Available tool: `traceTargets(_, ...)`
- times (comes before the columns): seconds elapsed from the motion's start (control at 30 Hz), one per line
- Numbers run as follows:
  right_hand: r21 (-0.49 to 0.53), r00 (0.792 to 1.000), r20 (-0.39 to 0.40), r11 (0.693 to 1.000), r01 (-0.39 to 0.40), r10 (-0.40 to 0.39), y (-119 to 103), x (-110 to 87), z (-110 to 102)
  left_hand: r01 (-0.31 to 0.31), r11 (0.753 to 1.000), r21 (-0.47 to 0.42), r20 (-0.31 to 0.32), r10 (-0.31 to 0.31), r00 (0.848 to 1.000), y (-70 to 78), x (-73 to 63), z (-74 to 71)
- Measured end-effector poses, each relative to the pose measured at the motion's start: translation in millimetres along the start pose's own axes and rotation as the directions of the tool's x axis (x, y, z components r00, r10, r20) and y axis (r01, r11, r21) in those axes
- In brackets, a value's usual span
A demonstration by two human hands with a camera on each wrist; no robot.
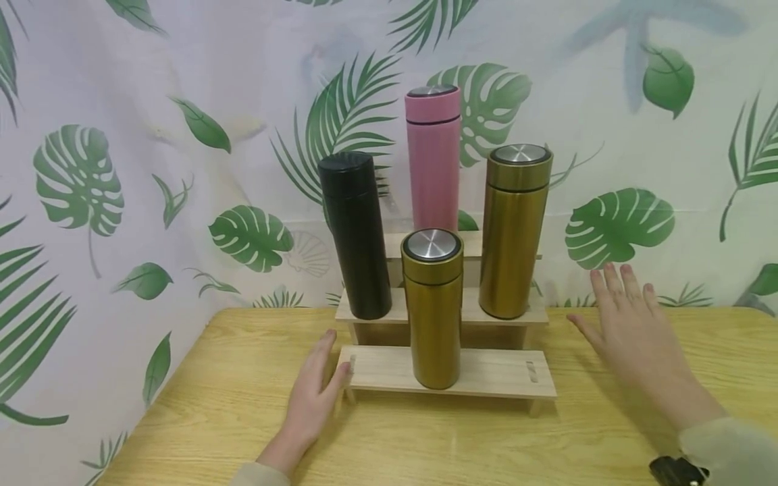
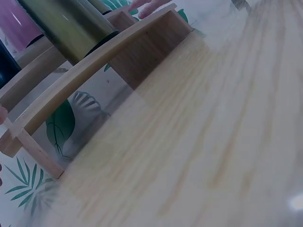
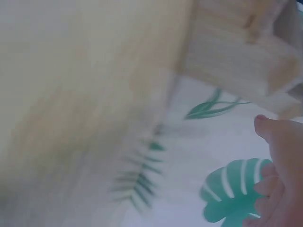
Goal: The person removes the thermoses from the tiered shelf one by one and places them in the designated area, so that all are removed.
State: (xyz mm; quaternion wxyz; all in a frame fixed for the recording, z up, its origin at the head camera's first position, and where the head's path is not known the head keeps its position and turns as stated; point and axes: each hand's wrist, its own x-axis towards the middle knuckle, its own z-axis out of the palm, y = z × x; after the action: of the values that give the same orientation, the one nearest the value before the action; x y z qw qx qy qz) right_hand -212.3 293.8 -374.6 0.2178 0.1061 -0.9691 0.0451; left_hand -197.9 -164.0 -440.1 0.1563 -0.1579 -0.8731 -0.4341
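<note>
Left hand [image 1: 311,391]: fingers extended, nothing gripped.
Right hand [image 1: 638,337]: fingers spread, nothing gripped.
Stand [image 1: 379,371]: set between the hands, nearer the left.
Middle shelf [image 1: 398,309]: topped by black bottle [image 1: 355,236], partly hidden by front gold bottle [image 1: 435,331].

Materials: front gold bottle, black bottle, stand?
Front gold bottle: probably metal, glossy gold coat; its lid top has radial brushed-metal glints.
Black bottle: smooth, dark finish; coated metal or plastic, can't tell.
Stand: apparently wood, matte; pale with faint grain.
</note>
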Motion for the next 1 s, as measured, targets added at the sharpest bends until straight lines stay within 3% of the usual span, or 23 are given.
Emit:
traceTargets(0.13,0.167,0.995,-0.058,0.983,-0.071,0.081,-15,4.5,-19,-0.023,1.0,-0.01,0.042,0.024,0.999,0.6,-1.0,-0.5)
traceTargets(0.2,0.251,0.981,-0.153,0.965,-0.077,0.118,-27,4.4,-32,-0.027,1.0,-0.006,0.06,0.027,0.998,0.3,-1.2,0.1)
traceTargets(0.27,0.312,0.948,-0.289,0.949,-0.039,0.134,-41,3.0,-46,-0.031,1.0,0.0,0.075,0.031,0.997,-0.4,-1.7,1.2)
traceTargets(0.33,0.35,0.882,-0.452,0.936,0.04,0.131,-58,2.8,-58,-0.042,0.999,0.011,0.093,0.041,0.995,-1.1,-1.8,2.1)
traceTargets(0.47,0.349,0.704,-0.708,0.897,0.272,0.062,-95,8.7,-77,-0.062,0.998,0.029,0.114,0.058,0.992,-2.0,-1.4,3.2)
traceTargets(0.5,0.342,0.67,-0.741,0.88,0.328,0.038,-104,11.0,-80,-0.063,0.998,0.031,0.117,0.059,0.991,-1.8,-1.3,3.1)
traceTargets(0.57,0.338,0.639,-0.769,0.84,0.424,-0.013,-119,15.8,-85,-0.068,0.997,0.036,0.121,0.063,0.991,-1.5,-0.7,3.0)
traceTargets(0.6,0.348,0.642,-0.766,0.818,0.458,-0.033,-125,18.3,-86,-0.066,0.997,0.039,0.123,0.061,0.99,-1.1,-0.5,2.8)
traceTargets(0.63,0.368,0.66,-0.75,0.797,0.479,-0.05,-130,20.6,-86,-0.066,0.997,0.044,0.125,0.06,0.99,-1.0,-0.4,2.7)
traceTargets(0.73,0.464,0.741,-0.666,0.733,0.497,-0.08,-140,27.7,-85,-0.065,0.997,0.048,0.134,0.059,0.989,0.1,-0.2,2.2)
traceTargets(0.83,0.596,0.829,-0.554,0.657,0.462,-0.081,-151,35.0,-85,-0.07,0.996,0.048,0.138,0.063,0.988,0.3,-0.4,2.0)
traceTargets(0.9,0.677,0.876,-0.477,0.606,0.418,-0.072,-159,38.9,-85,-0.075,0.996,0.047,0.138,0.068,0.988,0.5,-0.7,1.9)
traceTargets(1.0,0.771,0.924,-0.376,0.531,0.352,-0.067,-168,43.6,-86,-0.083,0.995,0.053,0.134,0.076,0.988,-0.1,-1.3,2.8)
